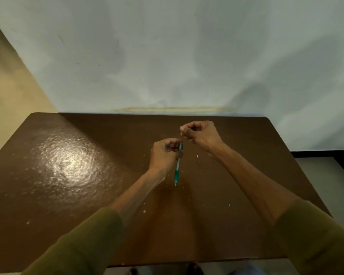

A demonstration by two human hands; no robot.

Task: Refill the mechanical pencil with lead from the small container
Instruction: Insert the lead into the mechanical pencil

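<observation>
Above a brown worktop [68,175], the left hand [163,153] holds a teal pencil [177,171] in a closed grip, tip down; its top end is hidden by fingers. The right hand [199,133] pinches a thin lead [181,138], barely visible, above the pencil. A tiny white piece [197,156] lies nearby, too small to identify.
</observation>
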